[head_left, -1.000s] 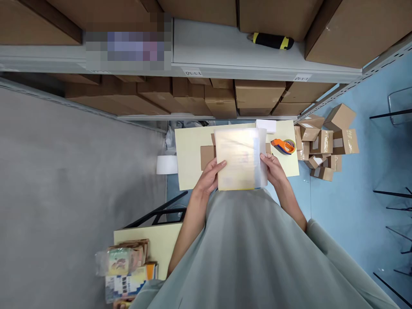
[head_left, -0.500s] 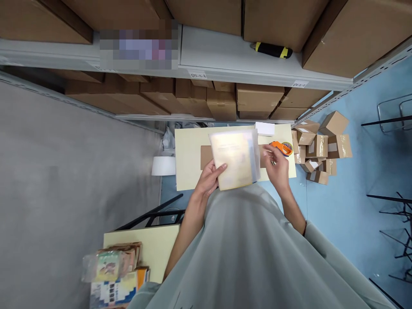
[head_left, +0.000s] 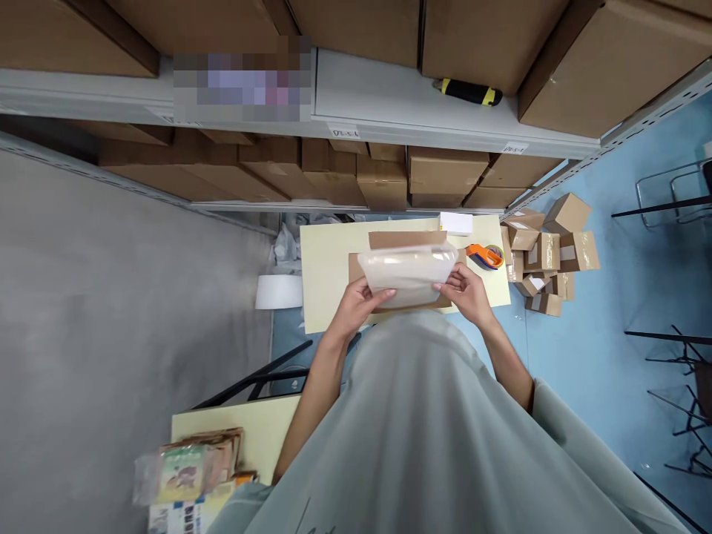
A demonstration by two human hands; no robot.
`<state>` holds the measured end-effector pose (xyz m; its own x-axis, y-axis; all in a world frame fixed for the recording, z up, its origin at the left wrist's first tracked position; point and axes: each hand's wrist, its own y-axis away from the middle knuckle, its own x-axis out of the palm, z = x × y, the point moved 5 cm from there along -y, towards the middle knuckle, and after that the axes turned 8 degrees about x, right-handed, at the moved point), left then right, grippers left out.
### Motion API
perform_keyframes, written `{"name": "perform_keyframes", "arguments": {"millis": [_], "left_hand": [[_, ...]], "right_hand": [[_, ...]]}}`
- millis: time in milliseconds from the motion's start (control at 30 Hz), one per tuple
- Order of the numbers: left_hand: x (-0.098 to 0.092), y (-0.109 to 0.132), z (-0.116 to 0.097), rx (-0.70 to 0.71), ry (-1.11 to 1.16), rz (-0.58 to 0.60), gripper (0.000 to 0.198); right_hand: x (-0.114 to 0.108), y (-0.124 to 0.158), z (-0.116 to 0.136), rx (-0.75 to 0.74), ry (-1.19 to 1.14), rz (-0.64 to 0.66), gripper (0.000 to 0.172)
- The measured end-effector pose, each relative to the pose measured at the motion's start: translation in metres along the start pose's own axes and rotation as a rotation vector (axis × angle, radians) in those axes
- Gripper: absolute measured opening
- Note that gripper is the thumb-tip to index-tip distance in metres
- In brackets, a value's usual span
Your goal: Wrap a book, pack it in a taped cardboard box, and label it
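Both my hands hold a flat item in a cloudy plastic bag (head_left: 407,268) over a pale yellow table (head_left: 325,274). My left hand (head_left: 359,304) grips its near left corner, fingers curled under. My right hand (head_left: 466,291) pinches its near right edge. The bag lies tilted nearly flat, just above an open flattened cardboard box (head_left: 403,241) on the table. An orange tape dispenser (head_left: 485,256) sits to the right of my right hand. A small white block (head_left: 456,222) lies at the table's far edge.
Shelves of brown cartons (head_left: 445,170) stand behind the table, with a black and yellow tool (head_left: 468,92) on the upper shelf. Several small taped boxes (head_left: 548,252) are piled on the blue floor at right. A second table with stacked bagged books (head_left: 189,467) is at lower left.
The bagged item tipped from upright facing me to nearly flat over the cardboard box. My right hand left it briefly, then took hold of its right edge again.
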<state>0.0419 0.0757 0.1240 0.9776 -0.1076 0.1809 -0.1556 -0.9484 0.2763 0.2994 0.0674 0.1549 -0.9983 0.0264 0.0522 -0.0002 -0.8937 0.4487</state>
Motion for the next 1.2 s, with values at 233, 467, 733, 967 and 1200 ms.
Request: {"name": "perform_keyframes", "arguments": {"millis": [233,467,733,967,1200], "left_hand": [[-0.003,-0.002,-0.033,0.365,-0.273,0.017,0.037],[-0.011,0.001,-0.007,0.208,-0.213,0.058,0.048],[-0.016,-0.015,0.05,0.112,-0.403,-0.008,0.075],[-0.063,-0.025,0.102,0.012,-0.912,-0.038,0.11],[-0.062,-0.016,0.142,-0.061,-0.874,0.005,0.146]], "right_hand": [[0.004,0.015,0.015,-0.208,0.148,0.015,0.031],[0.008,0.018,-0.003,-0.192,0.204,-0.001,0.03],[-0.004,-0.019,-0.004,-0.135,0.343,-0.114,0.042],[0.0,-0.064,0.022,-0.161,1.097,0.051,0.033],[0.04,-0.093,0.008,-0.084,1.482,0.293,0.037]]}}
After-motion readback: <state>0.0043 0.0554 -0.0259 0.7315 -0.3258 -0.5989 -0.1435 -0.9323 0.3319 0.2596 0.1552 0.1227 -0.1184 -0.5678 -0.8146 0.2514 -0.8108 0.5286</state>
